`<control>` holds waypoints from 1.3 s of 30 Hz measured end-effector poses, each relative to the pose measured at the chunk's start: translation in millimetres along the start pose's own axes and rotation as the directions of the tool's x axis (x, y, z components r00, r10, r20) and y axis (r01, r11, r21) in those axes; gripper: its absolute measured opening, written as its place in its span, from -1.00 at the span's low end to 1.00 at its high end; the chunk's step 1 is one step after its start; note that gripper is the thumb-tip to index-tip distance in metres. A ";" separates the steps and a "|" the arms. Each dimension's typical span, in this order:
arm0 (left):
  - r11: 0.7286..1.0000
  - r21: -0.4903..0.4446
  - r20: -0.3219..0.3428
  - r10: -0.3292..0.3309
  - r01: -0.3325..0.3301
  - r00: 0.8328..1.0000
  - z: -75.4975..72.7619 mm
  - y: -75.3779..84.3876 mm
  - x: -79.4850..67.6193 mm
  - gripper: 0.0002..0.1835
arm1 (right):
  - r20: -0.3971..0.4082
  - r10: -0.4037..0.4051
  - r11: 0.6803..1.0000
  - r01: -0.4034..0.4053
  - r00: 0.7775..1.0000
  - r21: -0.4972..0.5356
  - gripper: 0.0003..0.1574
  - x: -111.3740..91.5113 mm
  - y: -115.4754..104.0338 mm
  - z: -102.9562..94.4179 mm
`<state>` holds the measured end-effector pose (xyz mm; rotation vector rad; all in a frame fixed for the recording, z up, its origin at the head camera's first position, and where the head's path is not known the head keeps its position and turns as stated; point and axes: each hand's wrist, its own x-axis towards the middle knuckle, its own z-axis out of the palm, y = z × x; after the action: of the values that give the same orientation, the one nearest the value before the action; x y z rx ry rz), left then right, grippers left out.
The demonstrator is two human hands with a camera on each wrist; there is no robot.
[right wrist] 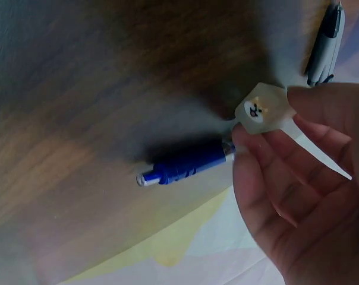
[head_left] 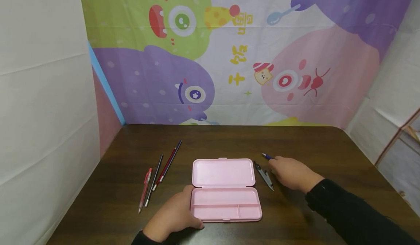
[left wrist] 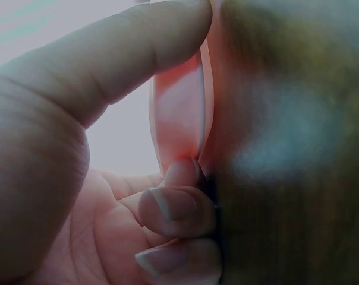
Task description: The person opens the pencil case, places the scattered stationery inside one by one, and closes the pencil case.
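Note:
A pink pencil case lies open on the table, its lid folded back and its divided tray facing up. My left hand grips the case's left end, thumb at the front corner; in the left wrist view the fingers curl against its side. To the right, my right hand pinches a small whitish angular piece with an animal face between thumb and fingers; its kind is unclear. Just beyond the fingertips lies a blue pen. A grey drawing compass rests between the case and the right hand.
Left of the case lie a red pen, a dark pencil, a dark red pencil and another dark pencil. A cartoon-printed cloth hangs behind the brown table, with white cloth at the left side.

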<state>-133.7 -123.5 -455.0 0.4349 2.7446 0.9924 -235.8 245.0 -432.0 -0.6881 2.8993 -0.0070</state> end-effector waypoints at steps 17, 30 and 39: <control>1.000 -0.007 0.004 -0.016 0.016 1.000 -1.7 0.6 -0.2 0.06 | -0.182 -0.127 0.992 0.123 0.975 -0.037 -0.72 -13.5 -25.1 -19.3; 1.000 0.019 0.003 -0.024 0.024 1.000 -0.4 1.2 1.2 0.06 | -0.115 -0.318 0.937 0.330 0.941 0.115 -0.86 -31.7 -88.8 -25.9; 1.000 0.018 0.007 -0.008 0.007 1.000 -0.7 1.8 0.4 0.09 | -0.096 -0.371 0.912 0.382 0.924 0.148 -0.92 -41.6 -112.8 -22.4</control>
<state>-133.9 -122.4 -453.3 0.4300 2.7483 0.9634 -152.4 162.0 -398.8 -1.2216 2.7328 -0.3168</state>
